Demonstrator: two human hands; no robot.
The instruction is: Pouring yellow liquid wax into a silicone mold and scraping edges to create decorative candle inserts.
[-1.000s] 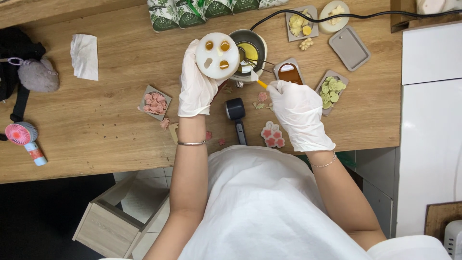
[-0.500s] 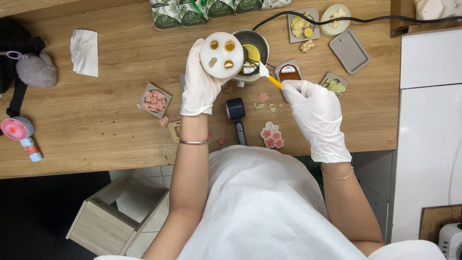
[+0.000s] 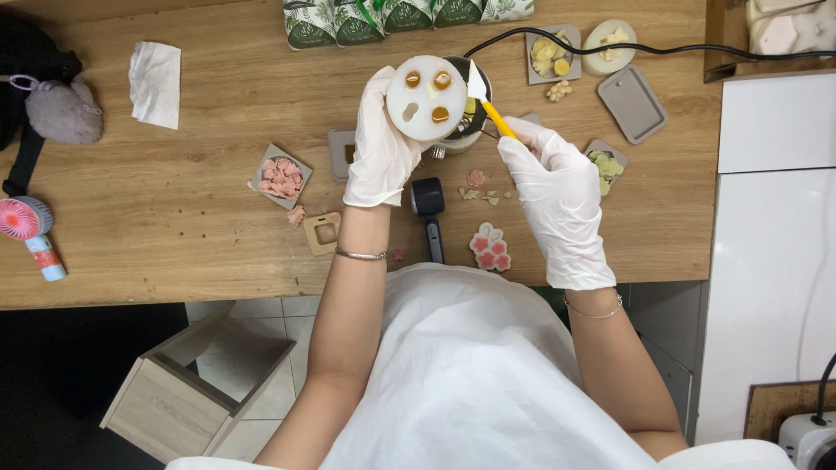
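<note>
In the head view, both hands wear white gloves and work at the upper middle of the frame, above a wooden tabletop (image 3: pixel 174 174). The left hand (image 3: pixel 380 144) is closed around the edge of a round white mould (image 3: pixel 427 97), holding it tilted up; three of the mould's cavities show amber filling. The right hand (image 3: pixel 557 187) is closed on the yellow handle of a small spatula (image 3: pixel 486 97), whose white blade points at the mould's right rim. Behind the mould sits a dark pot (image 3: pixel 470 113), partly hidden, with its black handle (image 3: pixel 429 213) reaching toward the bottom of the frame. Just beside that handle lies a pink flower-shaped piece (image 3: pixel 490 248). Left of centre is a small tray of pink bits (image 3: pixel 280 176). A white tissue (image 3: pixel 155 83) lies at upper left, and a pink handheld fan (image 3: pixel 28 228) at the left edge.
</note>
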